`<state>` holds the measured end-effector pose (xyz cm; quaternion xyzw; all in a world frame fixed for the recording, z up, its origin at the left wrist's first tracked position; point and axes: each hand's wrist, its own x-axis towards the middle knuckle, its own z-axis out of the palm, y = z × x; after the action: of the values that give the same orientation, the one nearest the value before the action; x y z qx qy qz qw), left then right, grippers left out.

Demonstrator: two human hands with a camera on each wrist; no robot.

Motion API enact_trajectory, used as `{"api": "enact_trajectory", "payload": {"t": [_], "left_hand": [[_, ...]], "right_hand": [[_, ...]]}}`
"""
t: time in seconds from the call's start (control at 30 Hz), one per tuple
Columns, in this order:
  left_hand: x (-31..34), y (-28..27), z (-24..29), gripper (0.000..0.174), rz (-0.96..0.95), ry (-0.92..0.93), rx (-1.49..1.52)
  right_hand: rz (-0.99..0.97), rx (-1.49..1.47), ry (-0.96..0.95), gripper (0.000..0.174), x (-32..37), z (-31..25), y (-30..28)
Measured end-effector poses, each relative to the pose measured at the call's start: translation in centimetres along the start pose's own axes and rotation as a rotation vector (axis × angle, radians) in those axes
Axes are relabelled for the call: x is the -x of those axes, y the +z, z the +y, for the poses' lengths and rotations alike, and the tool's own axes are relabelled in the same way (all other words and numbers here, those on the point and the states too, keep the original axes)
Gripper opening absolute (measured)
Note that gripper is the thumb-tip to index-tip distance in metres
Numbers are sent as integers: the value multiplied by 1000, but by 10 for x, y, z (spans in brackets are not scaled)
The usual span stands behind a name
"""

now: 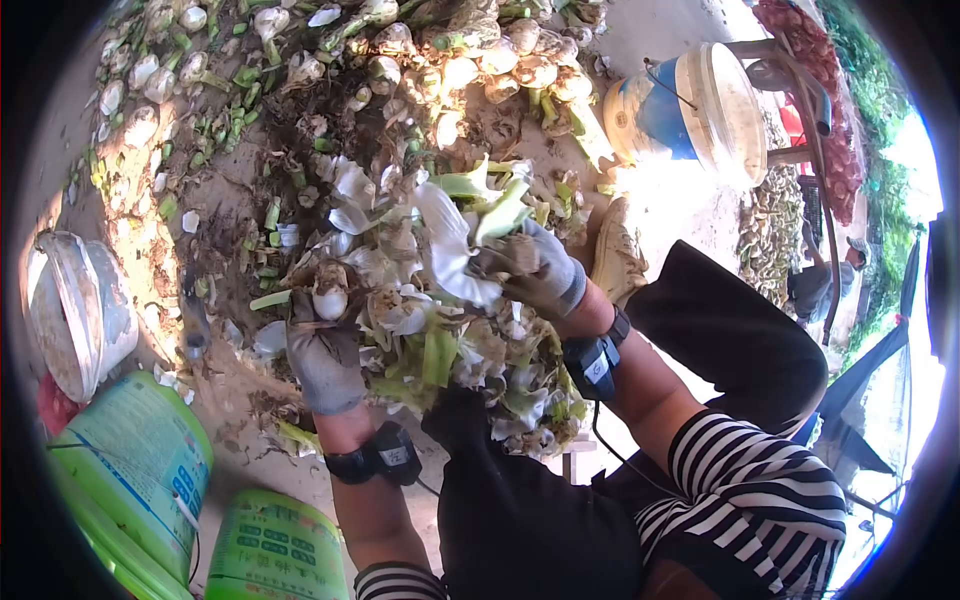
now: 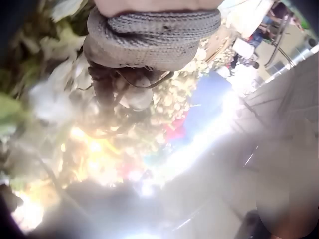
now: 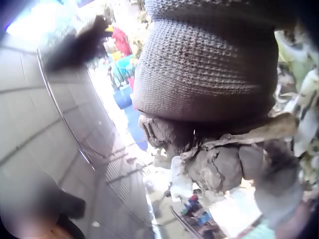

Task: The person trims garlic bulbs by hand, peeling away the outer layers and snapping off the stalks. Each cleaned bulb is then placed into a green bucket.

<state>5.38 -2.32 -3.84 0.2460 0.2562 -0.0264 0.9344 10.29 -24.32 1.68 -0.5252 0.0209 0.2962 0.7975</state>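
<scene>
In the head view my left hand (image 1: 325, 365), in a grey knit glove, holds a whitish garlic bulb (image 1: 330, 303). The left wrist view shows the same bulb (image 2: 137, 95) beyond the glove cuff, its outline washed out by glare. My right hand (image 1: 540, 268), gloved too, is off to the right and grips a bunch of white and green garlic husk (image 1: 447, 245). Seen from the right wrist, mud-caked fingers (image 3: 219, 169) curl around a dry husk strip (image 3: 264, 132). Under and between both hands lies a heap of peeled husks and leaves (image 1: 435, 350).
Untrimmed garlic bulbs (image 1: 500, 60) are piled at the far side, with cut green stems scattered leftward. A white bucket (image 1: 85, 310) and green buckets (image 1: 270, 560) stand at left. A blue-and-white bucket (image 1: 690, 115) lies tipped at upper right. Another person (image 1: 825, 285) is at far right.
</scene>
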Motion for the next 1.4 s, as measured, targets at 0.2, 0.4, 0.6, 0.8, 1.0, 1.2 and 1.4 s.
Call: {"api": "enact_trajectory", "payload": {"t": [0.2,0.4,0.6,0.8,1.0,1.2,1.4], "left_hand": [[7,-2,-10,25,-29,147,-434],[14,6,-6,27,-36,171,-570],[14,15,-11,26,96,168,-257],[16,28,-12,21,17,229,-396],[20,4,0,27,-90,143,-337],[26,12,-5,30,-19,147,-204],[19,2,-4,28,52,196,-440]], "right_hand": [[-67,1398,-63,27,-27,17,10],[-246,1353,34,17,-37,11,29],[-120,738,5,24,-30,23,6],[-120,1249,-69,36,-28,19,23],[-245,1089,-64,31,-32,22,24],[-25,1021,-33,29,-36,32,3],[106,698,-55,27,-37,31,0]]}}
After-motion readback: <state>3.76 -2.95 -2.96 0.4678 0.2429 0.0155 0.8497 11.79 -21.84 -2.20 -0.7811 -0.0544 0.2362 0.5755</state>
